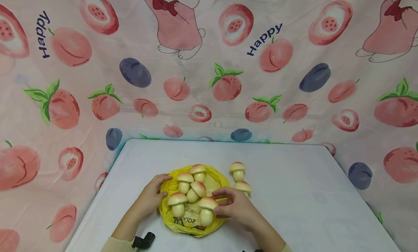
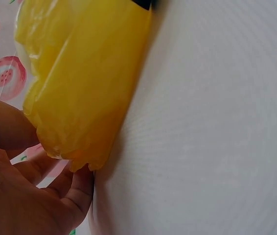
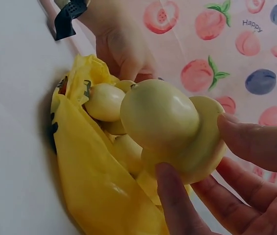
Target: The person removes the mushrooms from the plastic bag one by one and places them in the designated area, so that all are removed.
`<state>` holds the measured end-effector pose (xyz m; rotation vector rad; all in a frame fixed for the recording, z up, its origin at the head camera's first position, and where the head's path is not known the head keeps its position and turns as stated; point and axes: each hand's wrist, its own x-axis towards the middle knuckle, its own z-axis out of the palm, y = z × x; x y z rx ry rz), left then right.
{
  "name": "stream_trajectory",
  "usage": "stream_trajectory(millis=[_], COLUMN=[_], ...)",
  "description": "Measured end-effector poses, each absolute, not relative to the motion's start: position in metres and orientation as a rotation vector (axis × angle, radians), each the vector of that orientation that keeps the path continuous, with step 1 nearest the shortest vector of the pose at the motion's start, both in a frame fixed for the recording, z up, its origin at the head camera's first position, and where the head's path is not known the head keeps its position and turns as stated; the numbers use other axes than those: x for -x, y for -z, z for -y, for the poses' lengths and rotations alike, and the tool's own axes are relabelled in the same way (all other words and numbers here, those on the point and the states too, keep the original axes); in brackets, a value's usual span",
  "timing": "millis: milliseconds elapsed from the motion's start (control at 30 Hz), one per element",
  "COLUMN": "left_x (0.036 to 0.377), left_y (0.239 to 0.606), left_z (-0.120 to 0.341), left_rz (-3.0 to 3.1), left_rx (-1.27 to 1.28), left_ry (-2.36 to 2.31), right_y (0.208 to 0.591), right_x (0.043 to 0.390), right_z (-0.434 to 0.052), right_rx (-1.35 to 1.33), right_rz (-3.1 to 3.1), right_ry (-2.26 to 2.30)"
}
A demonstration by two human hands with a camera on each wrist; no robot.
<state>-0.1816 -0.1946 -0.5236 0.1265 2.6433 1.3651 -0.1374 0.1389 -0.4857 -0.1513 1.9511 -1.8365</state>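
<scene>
Mushrooms: 5 on yellow bag (image 1: 169, 186), 2 just right of it on white table (image 1: 294, 179) (peach-print cloth behind). Right hand (image 1: 236, 205) pinches front mushroom (image 1: 207, 210) by its cap; left hand (image 1: 151, 197) grips the bag's left edge.

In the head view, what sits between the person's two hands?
Between the left hand and the right hand lies the yellow plastic bag with five toy mushrooms on it; the head view shows this.
</scene>
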Motion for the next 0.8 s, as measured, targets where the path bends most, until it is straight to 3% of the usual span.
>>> stream_trajectory(millis=[800], left_x=[0.181], left_y=[0.524], left_z=[0.196], left_rz=[-2.652], left_rx=[-0.128], left_ry=[-1.361], right_y=[0.484], right_x=[0.126], right_z=[-0.202], right_rx=[0.077], right_rz=[-2.040], right_ry=[1.812])
